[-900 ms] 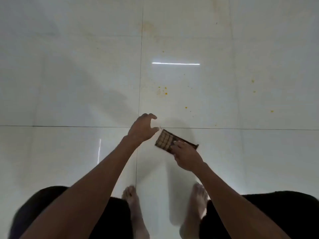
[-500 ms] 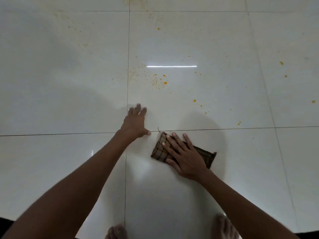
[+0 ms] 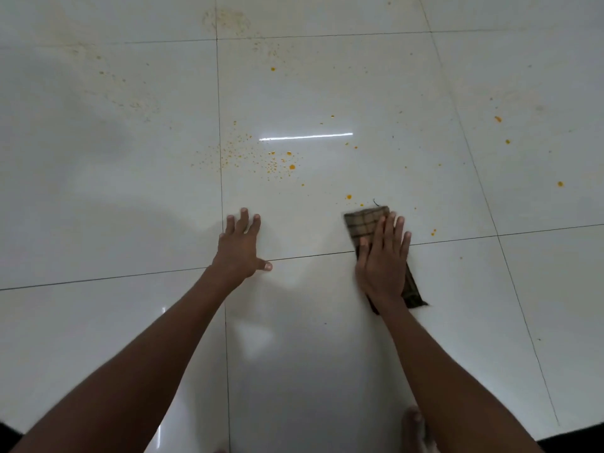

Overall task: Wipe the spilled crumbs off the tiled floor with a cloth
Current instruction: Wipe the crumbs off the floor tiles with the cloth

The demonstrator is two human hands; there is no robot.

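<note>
1. Down on the glossy white tiled floor (image 3: pixel 98 197), the left hand (image 3: pixel 240 248) lies flat, palm down, fingers spread and thumb out to the side, holding nothing; it sits just above a grout line (image 3: pixel 130 276) that runs across the view.
2. The right hand (image 3: pixel 382 263) presses flat on a folded brown checked cloth (image 3: pixel 366 223), fingers stretched out and close together, not curled around it.
3. The cloth lies across the same grout line: its far end shows beyond the fingertips, its near corner pokes out beside the wrist, and a loose thread sticks up from its far edge.
4. Orange crumbs (image 3: pixel 261 158) are scattered on the tile ahead of both hands, thickest between them and farther away, near a bright streak of reflected light (image 3: pixel 305 136).
5. A few crumbs lie just beyond the cloth's far end, apart from it, and single ones dot the tile to the right (image 3: pixel 498 119).
6. Fainter, paler smears of fine crumbs (image 3: pixel 225 19) mark the tiles at the top and upper left.
7. At the bottom edge, a bare foot (image 3: pixel 416 429) shows beside the right forearm.
</note>
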